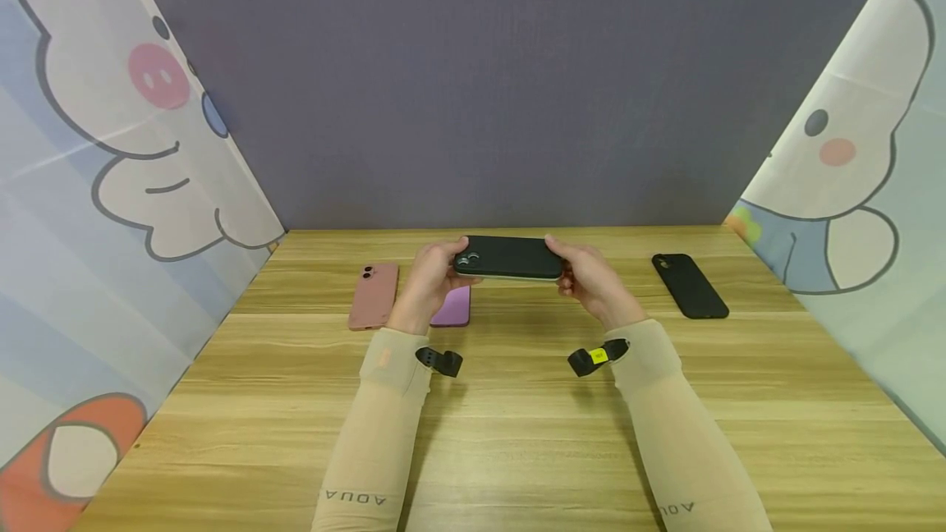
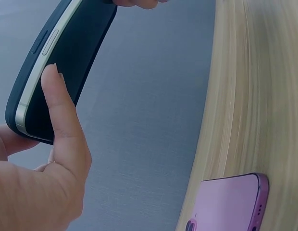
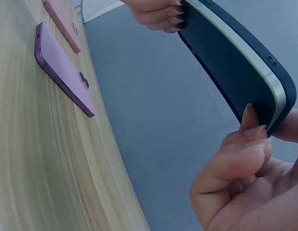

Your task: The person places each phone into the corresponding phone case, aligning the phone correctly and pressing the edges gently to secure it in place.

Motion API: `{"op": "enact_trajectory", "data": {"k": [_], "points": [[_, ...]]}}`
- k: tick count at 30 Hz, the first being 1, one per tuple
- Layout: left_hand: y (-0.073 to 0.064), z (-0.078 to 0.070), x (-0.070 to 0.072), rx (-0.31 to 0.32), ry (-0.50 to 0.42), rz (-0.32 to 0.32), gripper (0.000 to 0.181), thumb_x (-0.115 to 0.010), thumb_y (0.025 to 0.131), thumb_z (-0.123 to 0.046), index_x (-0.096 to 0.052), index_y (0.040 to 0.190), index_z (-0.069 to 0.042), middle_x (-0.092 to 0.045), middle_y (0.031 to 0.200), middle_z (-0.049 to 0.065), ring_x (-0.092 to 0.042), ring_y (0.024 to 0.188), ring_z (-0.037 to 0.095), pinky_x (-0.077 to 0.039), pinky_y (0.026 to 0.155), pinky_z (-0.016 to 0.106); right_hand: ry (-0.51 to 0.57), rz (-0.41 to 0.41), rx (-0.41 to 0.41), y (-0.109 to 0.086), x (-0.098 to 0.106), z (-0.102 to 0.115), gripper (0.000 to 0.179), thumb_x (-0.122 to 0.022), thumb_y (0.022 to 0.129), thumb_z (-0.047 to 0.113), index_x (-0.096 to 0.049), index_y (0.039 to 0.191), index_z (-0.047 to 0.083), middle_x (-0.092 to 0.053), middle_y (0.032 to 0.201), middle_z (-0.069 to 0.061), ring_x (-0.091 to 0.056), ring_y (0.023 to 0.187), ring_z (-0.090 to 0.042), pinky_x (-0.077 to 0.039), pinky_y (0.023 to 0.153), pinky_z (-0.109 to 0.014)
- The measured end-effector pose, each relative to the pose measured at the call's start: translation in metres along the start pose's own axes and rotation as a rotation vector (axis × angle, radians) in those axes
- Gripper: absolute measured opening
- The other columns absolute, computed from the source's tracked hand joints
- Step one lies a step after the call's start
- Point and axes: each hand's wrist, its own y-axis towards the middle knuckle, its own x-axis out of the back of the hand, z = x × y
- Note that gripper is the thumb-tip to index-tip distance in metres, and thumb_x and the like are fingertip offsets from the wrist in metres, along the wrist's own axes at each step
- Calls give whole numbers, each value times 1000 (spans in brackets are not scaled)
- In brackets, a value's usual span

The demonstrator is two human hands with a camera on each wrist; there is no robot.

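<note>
Both hands hold up a smartphone (image 3: 226,67) over the table, screen turned down in the wrist views. A black phone case (image 1: 510,257) covers its back, and a strip of the pale side frame (image 2: 34,79) shows beyond the case edge. At the camera end my left hand (image 1: 431,279) pinches it, thumb on the case and a finger on the screen side. My right hand (image 1: 591,277) pinches the opposite end, thumb on the case back and fingers beneath. Whether the case sits fully around every edge, I cannot tell.
On the wooden table (image 1: 510,433), a purple phone (image 1: 452,312) lies partly behind the left hand. Left of it is a pink phone or case (image 1: 374,298). At right lies a black phone or case (image 1: 691,287). A grey panel (image 1: 502,89) stands behind the table.
</note>
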Motion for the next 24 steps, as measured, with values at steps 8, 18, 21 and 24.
{"op": "enact_trajectory", "data": {"k": [8,18,21,24], "points": [[0,0,3,-5,-17,-9,33,-56,105,-16,-62,127,8,-68,107,17,-72,79,20,-61,68,33,-70,68,-24,-1,1,-1,44,-62,101,44,-54,71,13,-43,59,1,-39,50,-12,-36,51,-25],[1,0,5,-7,-16,-24,32,-55,106,-17,-62,128,6,-69,105,14,-72,79,19,-60,84,45,-171,158,-69,-3,2,2,56,-58,101,53,-54,61,13,-52,59,1,-36,46,-10,-34,50,-25],[1,0,5,-9,-15,-31,33,-55,105,-17,-62,127,7,-69,104,14,-72,79,18,-56,92,51,-181,169,-61,-3,3,2,57,-58,101,54,-55,61,13,-51,58,2,-35,45,-10,-33,48,-24],[0,0,5,-11,-19,-37,34,-55,105,-17,-61,128,8,-70,101,12,-73,78,18,-58,89,48,-186,177,-50,-4,3,2,57,-57,101,53,-56,62,12,-50,58,2,-35,45,-10,-33,47,-24]]}}
